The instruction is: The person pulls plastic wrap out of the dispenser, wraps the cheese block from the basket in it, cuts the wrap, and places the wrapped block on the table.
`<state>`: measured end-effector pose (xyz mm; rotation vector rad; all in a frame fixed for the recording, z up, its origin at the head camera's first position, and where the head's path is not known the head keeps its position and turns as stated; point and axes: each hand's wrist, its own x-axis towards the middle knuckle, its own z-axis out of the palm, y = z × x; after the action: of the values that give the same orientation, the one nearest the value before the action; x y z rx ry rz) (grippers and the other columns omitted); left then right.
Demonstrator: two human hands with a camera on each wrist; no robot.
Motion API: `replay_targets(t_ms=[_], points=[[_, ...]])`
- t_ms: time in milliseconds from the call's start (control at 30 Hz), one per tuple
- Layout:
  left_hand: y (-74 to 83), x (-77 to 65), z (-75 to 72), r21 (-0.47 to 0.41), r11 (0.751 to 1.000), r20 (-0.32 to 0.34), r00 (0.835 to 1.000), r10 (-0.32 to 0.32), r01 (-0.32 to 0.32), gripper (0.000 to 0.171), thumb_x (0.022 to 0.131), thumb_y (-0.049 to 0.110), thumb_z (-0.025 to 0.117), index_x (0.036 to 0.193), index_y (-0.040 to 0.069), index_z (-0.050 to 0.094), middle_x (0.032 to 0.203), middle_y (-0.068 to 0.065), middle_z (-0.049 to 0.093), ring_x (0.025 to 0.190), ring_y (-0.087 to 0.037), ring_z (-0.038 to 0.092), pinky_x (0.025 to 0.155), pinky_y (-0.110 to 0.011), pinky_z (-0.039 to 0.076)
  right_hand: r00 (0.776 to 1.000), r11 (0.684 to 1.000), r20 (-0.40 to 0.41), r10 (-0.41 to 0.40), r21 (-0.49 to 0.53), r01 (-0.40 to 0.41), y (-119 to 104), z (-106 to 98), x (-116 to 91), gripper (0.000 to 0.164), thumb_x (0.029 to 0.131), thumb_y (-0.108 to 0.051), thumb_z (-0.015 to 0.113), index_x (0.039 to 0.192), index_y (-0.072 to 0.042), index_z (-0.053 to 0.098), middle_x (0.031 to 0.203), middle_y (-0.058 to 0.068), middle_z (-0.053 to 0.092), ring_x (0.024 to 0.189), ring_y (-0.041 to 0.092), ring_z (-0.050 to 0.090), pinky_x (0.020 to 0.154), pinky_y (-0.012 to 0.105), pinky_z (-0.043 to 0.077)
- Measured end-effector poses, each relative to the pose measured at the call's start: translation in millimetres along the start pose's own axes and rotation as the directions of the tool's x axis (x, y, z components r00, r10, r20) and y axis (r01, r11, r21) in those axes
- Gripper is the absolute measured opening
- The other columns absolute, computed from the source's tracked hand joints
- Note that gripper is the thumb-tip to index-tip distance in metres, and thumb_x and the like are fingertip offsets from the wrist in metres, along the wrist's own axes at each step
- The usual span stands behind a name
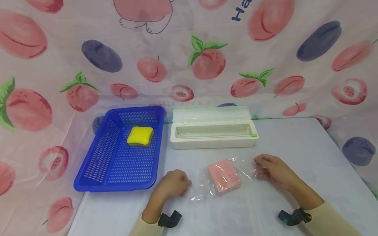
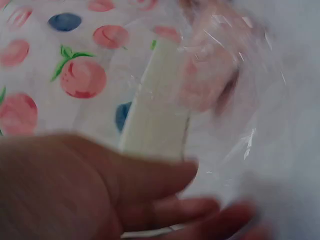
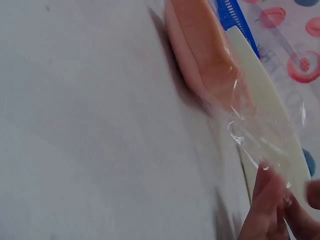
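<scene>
A pink sponge-like block (image 1: 224,176) lies within clear plastic film (image 1: 200,186) on the white table, in front of a long white box. My right hand (image 1: 273,170) pinches the far right end of the film between thumb and fingers, and the film stretches from there to the block. Left of the film, my left hand (image 1: 175,183) hovers beside its loose edge. In the left wrist view the thumb and fingers of the left hand (image 2: 150,190) stand relaxed and a little apart, slightly blurred, with no film seen between them.
The long white box (image 1: 215,143) stands at the back with its lid (image 1: 211,114) raised and a green tab (image 1: 253,135) at its right end. A blue plastic basket (image 1: 130,187) on the left holds a yellow sponge (image 1: 140,136). Fruit-printed cloth (image 1: 177,75) hangs behind.
</scene>
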<state>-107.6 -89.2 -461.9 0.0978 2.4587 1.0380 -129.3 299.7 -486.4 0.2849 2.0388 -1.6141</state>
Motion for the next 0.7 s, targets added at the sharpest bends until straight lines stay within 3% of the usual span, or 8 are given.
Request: replay_targets(t_ms=[133,200,267,367,433,533,600,700], points=[[19.7,5.1,0.1,0.17,0.984,-0.212,0.974,0.085,-0.048,0.026,0.103,0.026,0.058,0.113,0.006,0.071,0.1,-0.009,0.072,0.091,-0.026,0.067,0.08,-0.044,0.058,0.994,1.0,-0.108,-0.005,0.011,0.006,-7.1,5.0,-8.6,0.065,0.109,-0.051,0.037,0.149,0.0,0.038,0.137,0.014,0.049,0.115,0.019,0.057,0.089,0.026,0.058],[26.6,15.6,4.4,0.151,0.983,-0.197,0.971,0.137,-0.108,0.033,0.105,0.029,0.055,0.122,0.005,0.069,0.115,-0.013,0.072,0.109,-0.031,0.067,0.095,-0.049,0.055,0.987,0.999,-0.161,0.02,-0.045,-0.028,-12.4,11.1,-14.4,0.066,0.108,-0.053,0.034,0.149,-0.002,0.034,0.135,0.016,0.047,0.115,0.022,0.052,0.085,0.026,0.057],[31.5,27.7,10.3,0.113,0.98,-0.13,0.976,0.176,-0.162,0.038,0.105,0.031,0.054,0.127,0.004,0.068,0.125,-0.014,0.07,0.12,-0.033,0.064,0.103,-0.051,0.052,0.977,0.986,-0.211,0.021,-0.155,-0.054,-17.3,18.5,-22.5,0.063,0.107,-0.054,0.036,0.143,-0.002,0.035,0.119,0.015,0.051,0.104,0.023,0.052,0.077,0.027,0.055],[36.1,44.0,17.9,0.079,0.977,-0.045,0.978,0.204,-0.2,0.043,0.103,0.034,0.055,0.128,0.003,0.068,0.127,-0.015,0.07,0.121,-0.034,0.064,0.103,-0.051,0.051,0.971,0.931,-0.236,-0.03,-0.361,-0.059,-21.0,32.4,-34.8,0.053,0.106,-0.054,0.043,0.12,-0.003,0.049,0.086,0.008,0.055,0.078,0.022,0.053,0.062,0.029,0.047],[38.7,52.5,21.3,0.061,0.977,-0.02,0.979,0.204,-0.203,0.044,0.101,0.037,0.058,0.126,0.003,0.069,0.123,-0.014,0.072,0.118,-0.032,0.066,0.101,-0.049,0.053,0.986,0.893,-0.161,-0.051,-0.449,-0.027,-19.3,42.1,-41.4,0.049,0.104,-0.052,0.049,0.099,-0.004,0.057,0.068,0.003,0.054,0.064,0.019,0.051,0.055,0.029,0.042],[42.3,59.8,25.2,0.051,0.983,0.016,0.985,0.174,-0.174,0.044,0.097,0.04,0.063,0.121,0.004,0.072,0.117,-0.012,0.073,0.11,-0.028,0.067,0.095,-0.047,0.055,0.997,0.902,0.063,-0.036,-0.427,0.059,-11.6,54.6,-45.1,0.047,0.104,-0.046,0.053,0.083,-0.006,0.065,0.064,0.001,0.062,0.057,0.016,0.059,0.052,0.029,0.046],[43.9,60.9,27.6,0.05,0.986,0.039,0.987,0.155,-0.156,0.04,0.095,0.04,0.067,0.114,0.005,0.074,0.108,-0.009,0.074,0.099,-0.024,0.068,0.087,-0.043,0.057,0.979,0.942,0.202,-0.015,-0.324,0.081,-5.4,61.1,-44.7,0.044,0.105,-0.041,0.053,0.092,-0.001,0.069,0.076,0.005,0.069,0.064,0.019,0.068,0.056,0.033,0.055],[44.7,55.2,29.3,0.058,0.989,0.063,0.989,0.136,-0.14,0.03,0.09,0.035,0.073,0.098,0.007,0.077,0.089,-0.003,0.072,0.081,-0.017,0.063,0.072,-0.034,0.054,0.961,0.98,0.275,-0.024,-0.181,0.077,0.3,66.5,-41.0,0.047,0.105,-0.037,0.055,0.124,0.006,0.061,0.101,0.012,0.074,0.085,0.025,0.074,0.069,0.039,0.062]])
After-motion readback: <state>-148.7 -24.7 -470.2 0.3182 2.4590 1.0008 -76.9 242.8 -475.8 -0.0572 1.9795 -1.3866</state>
